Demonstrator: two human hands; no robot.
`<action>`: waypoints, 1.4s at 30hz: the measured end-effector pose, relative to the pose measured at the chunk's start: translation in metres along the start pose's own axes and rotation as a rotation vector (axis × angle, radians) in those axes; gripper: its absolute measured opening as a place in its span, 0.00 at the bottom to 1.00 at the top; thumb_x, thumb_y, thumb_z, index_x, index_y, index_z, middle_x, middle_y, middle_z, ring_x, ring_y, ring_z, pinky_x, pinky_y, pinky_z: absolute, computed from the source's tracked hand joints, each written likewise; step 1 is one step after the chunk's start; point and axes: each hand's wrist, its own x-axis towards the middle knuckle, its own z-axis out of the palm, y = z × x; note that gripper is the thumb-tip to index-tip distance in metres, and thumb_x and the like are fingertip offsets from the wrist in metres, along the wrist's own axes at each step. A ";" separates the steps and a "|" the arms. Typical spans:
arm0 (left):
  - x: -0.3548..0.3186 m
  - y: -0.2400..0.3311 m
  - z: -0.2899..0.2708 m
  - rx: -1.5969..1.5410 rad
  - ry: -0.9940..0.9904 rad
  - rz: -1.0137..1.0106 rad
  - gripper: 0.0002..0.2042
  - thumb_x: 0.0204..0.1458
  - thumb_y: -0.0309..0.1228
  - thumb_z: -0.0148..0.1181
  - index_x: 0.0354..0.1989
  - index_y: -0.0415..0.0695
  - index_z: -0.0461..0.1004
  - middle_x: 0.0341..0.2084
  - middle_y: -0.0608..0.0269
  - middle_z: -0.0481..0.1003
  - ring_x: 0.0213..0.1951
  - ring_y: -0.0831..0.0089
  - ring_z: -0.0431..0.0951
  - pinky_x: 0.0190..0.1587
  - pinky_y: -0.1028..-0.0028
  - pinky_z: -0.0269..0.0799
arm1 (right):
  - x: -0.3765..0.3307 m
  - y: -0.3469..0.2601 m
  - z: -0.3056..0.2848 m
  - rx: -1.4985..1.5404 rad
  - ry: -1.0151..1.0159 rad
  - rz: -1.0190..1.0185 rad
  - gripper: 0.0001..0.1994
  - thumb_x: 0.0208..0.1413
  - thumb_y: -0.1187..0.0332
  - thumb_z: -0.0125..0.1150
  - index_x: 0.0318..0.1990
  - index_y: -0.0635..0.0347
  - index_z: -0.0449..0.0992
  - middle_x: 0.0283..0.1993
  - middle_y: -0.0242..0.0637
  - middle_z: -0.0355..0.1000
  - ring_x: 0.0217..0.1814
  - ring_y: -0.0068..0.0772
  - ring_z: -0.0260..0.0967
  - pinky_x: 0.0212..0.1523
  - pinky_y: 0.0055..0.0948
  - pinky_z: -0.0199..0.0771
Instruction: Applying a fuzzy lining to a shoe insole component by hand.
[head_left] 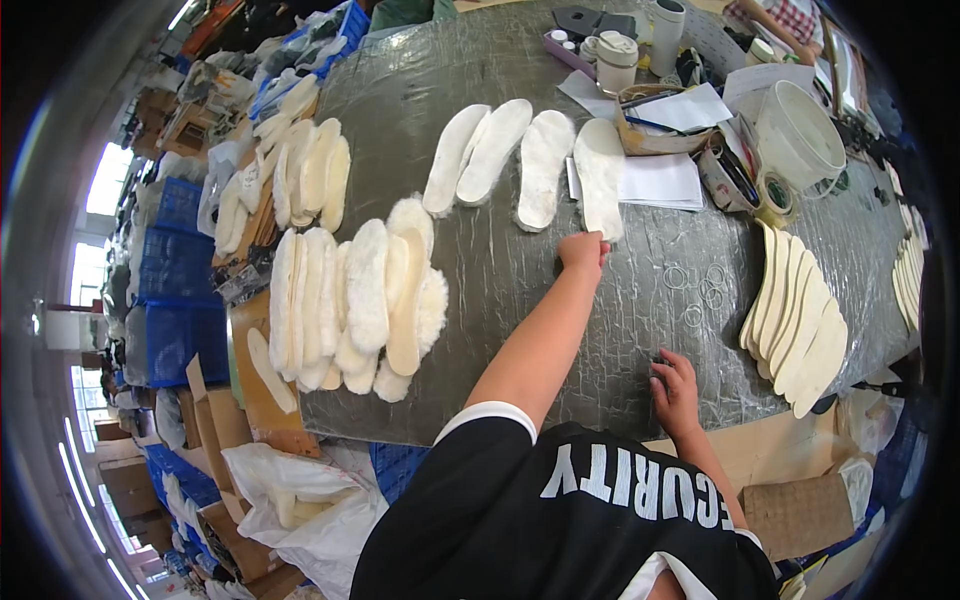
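Observation:
My left hand (584, 252) reaches forward over the table, its fingers closed at the near end of a white fleecy insole (600, 175). To the left of it lies another fleecy insole (545, 170), and beyond that a few overlapping ones (496, 150). My right hand (676, 395) rests low at the table's near edge, fingers apart, with nothing in it. Several loose rings that look like rubber bands (711, 289) lie on the table ahead of it. A fanned stack of cream insoles (798, 315) is off to its right.
Piles of fleecy insoles (367, 285) cover the table's left side. At the back right stand a white bucket (800, 130), a cardboard box of papers (665, 130), a tape roll (776, 194) and white jars (616, 65). Another person's arm (780, 30) shows at the far right. Blue crates (180, 290) line the left.

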 end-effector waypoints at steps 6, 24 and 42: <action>-0.060 -0.016 -0.050 -0.156 -0.508 -0.009 0.03 0.52 0.21 0.54 0.34 0.37 0.71 0.20 0.61 0.70 0.20 0.74 0.70 0.23 0.74 0.66 | -0.018 0.015 -0.004 0.154 0.047 0.103 0.12 0.52 0.76 0.58 0.45 0.62 0.74 0.50 0.45 0.71 0.52 0.46 0.69 0.53 0.38 0.68; -0.142 -0.056 -0.238 1.020 -0.203 0.131 0.08 0.54 0.23 0.53 0.39 0.34 0.76 0.28 0.55 0.78 0.25 0.71 0.76 0.30 0.74 0.72 | -0.011 0.055 -0.018 0.585 0.261 0.572 0.17 0.56 0.75 0.58 0.53 0.64 0.69 0.39 0.34 0.74 0.36 0.22 0.70 0.40 0.22 0.72; -0.208 -0.142 0.088 1.317 -1.241 1.320 0.14 0.42 0.23 0.62 0.40 0.39 0.72 0.44 0.53 0.72 0.50 0.53 0.69 0.53 0.61 0.65 | -0.130 0.205 -0.237 -0.383 0.168 0.473 0.14 0.48 0.73 0.62 0.44 0.60 0.70 0.56 0.41 0.67 0.57 0.46 0.65 0.53 0.37 0.70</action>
